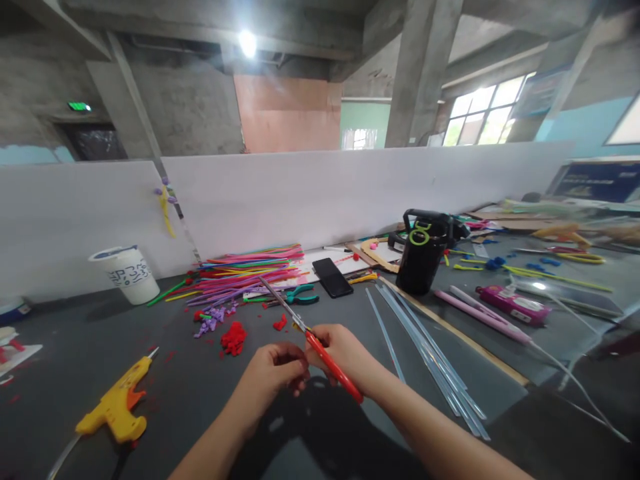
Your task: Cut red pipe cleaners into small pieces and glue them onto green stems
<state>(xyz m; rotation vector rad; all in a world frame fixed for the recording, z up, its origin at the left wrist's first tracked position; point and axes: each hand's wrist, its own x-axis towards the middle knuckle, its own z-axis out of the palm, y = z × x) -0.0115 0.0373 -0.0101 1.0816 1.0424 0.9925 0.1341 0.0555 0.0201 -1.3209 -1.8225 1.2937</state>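
Right grip [346, 355] clasping red scissors [313, 340], left grip [277, 371] curled closed just beside them

A grey table [190, 393] in a bare concrete workshop, backed by a white partition [350, 193]. A yellow hot-glue gun [113, 405] lies at the near left, with a white paper cup [129, 273] standing well behind it, close to the partition. A sheaf of multicoloured pipe cleaners [250, 270] sprawls across the middle, red scraps [233, 337] and purple scraps [213, 320] scattered in front of it. Just right of the sheaf lie teal-handled pliers [300, 294] and a black smartphone [332, 277], screen dark. Farther right stands a black jug [423, 257], with clear glue sticks [425, 353] fanned out before it and a pink packet [513, 305] beyond.
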